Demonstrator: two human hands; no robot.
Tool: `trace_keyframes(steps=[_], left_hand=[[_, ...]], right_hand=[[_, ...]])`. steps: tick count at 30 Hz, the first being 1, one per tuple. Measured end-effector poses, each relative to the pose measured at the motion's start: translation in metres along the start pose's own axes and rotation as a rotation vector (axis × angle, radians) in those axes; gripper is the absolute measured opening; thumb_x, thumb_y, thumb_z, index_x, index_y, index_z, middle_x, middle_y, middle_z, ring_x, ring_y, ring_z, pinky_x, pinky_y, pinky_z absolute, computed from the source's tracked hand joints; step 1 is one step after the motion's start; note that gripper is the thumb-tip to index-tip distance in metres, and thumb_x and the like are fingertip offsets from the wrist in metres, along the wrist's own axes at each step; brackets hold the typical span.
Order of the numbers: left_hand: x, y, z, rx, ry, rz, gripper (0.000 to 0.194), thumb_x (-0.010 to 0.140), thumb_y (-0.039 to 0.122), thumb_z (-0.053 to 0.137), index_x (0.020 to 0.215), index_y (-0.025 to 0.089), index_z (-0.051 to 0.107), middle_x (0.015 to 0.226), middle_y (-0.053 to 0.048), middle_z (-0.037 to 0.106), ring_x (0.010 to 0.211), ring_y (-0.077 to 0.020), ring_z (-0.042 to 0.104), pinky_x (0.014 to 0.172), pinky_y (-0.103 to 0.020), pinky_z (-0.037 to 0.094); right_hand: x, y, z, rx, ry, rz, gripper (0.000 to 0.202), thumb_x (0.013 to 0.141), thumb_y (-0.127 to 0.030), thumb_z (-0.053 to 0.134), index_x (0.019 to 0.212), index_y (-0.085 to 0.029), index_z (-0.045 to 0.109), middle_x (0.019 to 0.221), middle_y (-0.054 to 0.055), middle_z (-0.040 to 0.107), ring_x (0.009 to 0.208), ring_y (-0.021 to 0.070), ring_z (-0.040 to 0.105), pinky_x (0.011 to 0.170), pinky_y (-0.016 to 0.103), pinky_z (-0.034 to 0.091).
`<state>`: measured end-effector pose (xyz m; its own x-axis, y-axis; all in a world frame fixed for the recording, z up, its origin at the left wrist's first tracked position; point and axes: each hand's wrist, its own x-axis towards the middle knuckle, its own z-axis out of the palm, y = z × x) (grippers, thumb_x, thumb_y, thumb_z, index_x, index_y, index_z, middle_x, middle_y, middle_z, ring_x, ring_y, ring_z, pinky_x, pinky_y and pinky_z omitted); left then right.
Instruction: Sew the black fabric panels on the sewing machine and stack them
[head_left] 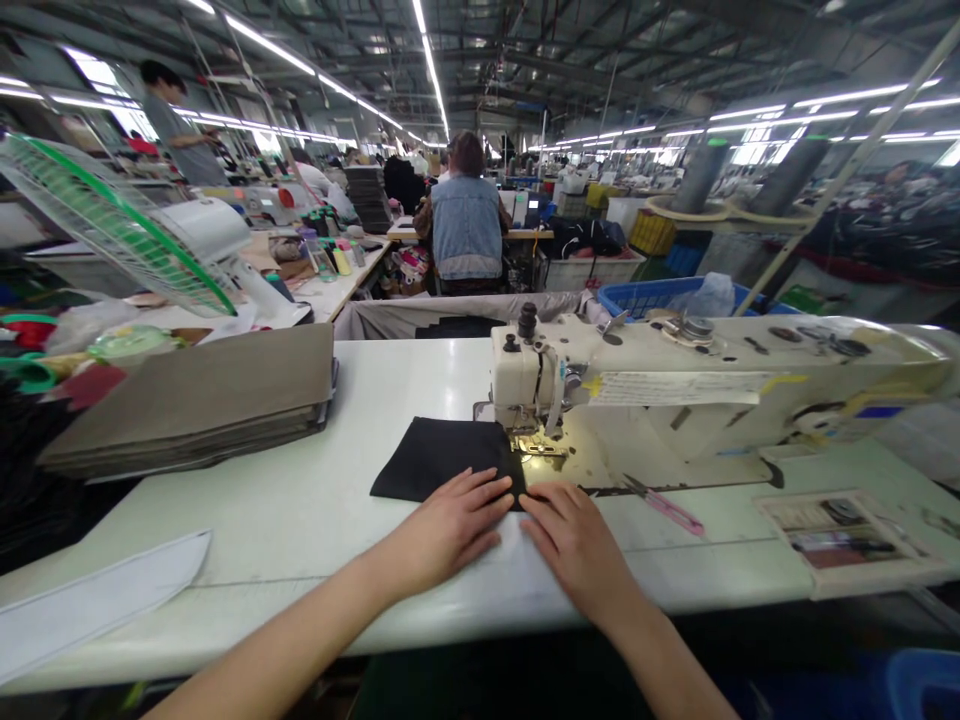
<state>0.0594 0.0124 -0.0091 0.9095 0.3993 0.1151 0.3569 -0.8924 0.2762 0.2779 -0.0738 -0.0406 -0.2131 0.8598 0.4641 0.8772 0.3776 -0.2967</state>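
A folded piece of black fabric (pixel 442 455) lies flat on the white sewing table, its right edge at the needle area of the sewing machine (pixel 645 370). My left hand (pixel 457 520) rests flat on the fabric's lower right part, fingers stretched forward. At the near right corner, my right hand (pixel 570 540) touches the edge with bent fingertips, its thumb a little apart on the table. The machine's lamp lights the metal needle plate (pixel 544 450) just beyond the hands. Pink-handled thread snips (pixel 671 510) lie to the right of my right hand.
A stack of grey-brown panels (pixel 202 395) stands at the left, behind a white pattern piece (pixel 105 595). A small tray (pixel 847 540) with tools sits at the right. Beyond are a green-rimmed fan (pixel 127 220), a blue basket (pixel 622 295) and a seated person in a denim vest (pixel 466 225).
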Motion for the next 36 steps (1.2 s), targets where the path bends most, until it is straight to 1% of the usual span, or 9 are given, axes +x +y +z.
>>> trace_keyframes(steps=[4,9,12,16,20,24,33,36], left_hand=[[0.012,-0.016,-0.003,-0.023,0.049,-0.013,0.043,0.101,0.036,0.051,0.144,0.026,0.053,0.151,-0.007,0.051,0.143,-0.0273,0.043,0.118,-0.051,0.035],[0.029,-0.035,-0.007,0.012,0.041,-0.036,0.043,0.102,0.038,0.049,0.140,0.022,0.057,0.150,-0.010,0.052,0.141,-0.0290,0.045,0.116,-0.051,0.037],[0.038,-0.048,-0.006,0.020,0.055,-0.042,0.042,0.102,0.038,0.048,0.141,0.023,0.057,0.151,-0.009,0.050,0.142,-0.0286,0.043,0.117,-0.052,0.035],[0.044,-0.059,-0.006,0.020,0.074,-0.041,0.043,0.101,0.038,0.049,0.141,0.022,0.056,0.149,-0.010,0.053,0.142,-0.0295,0.043,0.117,-0.053,0.034],[0.044,-0.061,-0.008,0.029,0.072,-0.042,0.044,0.102,0.036,0.048,0.142,0.020,0.055,0.150,-0.010,0.051,0.142,-0.0297,0.043,0.118,-0.052,0.034],[0.043,-0.058,-0.007,0.032,0.082,-0.057,0.044,0.102,0.036,0.049,0.143,0.022,0.054,0.150,-0.009,0.051,0.143,-0.0292,0.042,0.118,-0.052,0.034],[0.041,-0.058,-0.007,0.013,0.086,-0.050,0.042,0.103,0.037,0.046,0.142,0.024,0.055,0.150,-0.008,0.052,0.142,-0.0274,0.043,0.119,-0.051,0.032],[0.042,-0.059,-0.004,0.055,0.068,-0.089,0.044,0.103,0.040,0.045,0.144,0.025,0.053,0.152,-0.008,0.050,0.144,-0.0277,0.040,0.119,-0.053,0.030]], right_hand=[[0.021,0.009,0.004,-0.028,0.009,0.031,0.022,0.098,-0.026,0.056,0.115,-0.021,0.069,0.108,0.010,0.067,0.102,0.0249,0.062,0.090,0.043,0.053],[0.041,0.017,0.009,-0.109,-0.007,0.084,0.019,0.096,-0.026,0.060,0.111,-0.022,0.071,0.102,0.009,0.067,0.099,0.0262,0.061,0.086,0.042,0.050],[0.046,0.020,0.011,-0.123,-0.004,0.107,0.020,0.098,-0.029,0.058,0.112,-0.023,0.071,0.101,0.008,0.067,0.096,0.0257,0.061,0.083,0.041,0.049],[0.041,0.019,0.009,-0.104,-0.003,0.106,0.019,0.098,-0.029,0.056,0.111,-0.024,0.070,0.102,0.008,0.066,0.098,0.0255,0.059,0.084,0.041,0.049],[0.030,0.016,0.006,-0.048,0.006,0.111,0.019,0.097,-0.025,0.058,0.112,-0.022,0.069,0.105,0.008,0.065,0.100,0.0256,0.059,0.089,0.043,0.050],[0.021,0.013,0.007,0.004,0.043,0.126,0.022,0.098,-0.025,0.056,0.117,-0.023,0.067,0.108,0.009,0.064,0.102,0.0256,0.059,0.091,0.044,0.052],[0.019,0.012,0.010,0.047,0.070,0.161,0.022,0.098,-0.024,0.055,0.116,-0.023,0.067,0.108,0.009,0.064,0.103,0.0256,0.059,0.092,0.044,0.052],[0.020,0.011,0.010,0.053,0.061,0.162,0.022,0.098,-0.024,0.055,0.116,-0.022,0.067,0.108,0.009,0.064,0.103,0.0258,0.059,0.092,0.045,0.052]])
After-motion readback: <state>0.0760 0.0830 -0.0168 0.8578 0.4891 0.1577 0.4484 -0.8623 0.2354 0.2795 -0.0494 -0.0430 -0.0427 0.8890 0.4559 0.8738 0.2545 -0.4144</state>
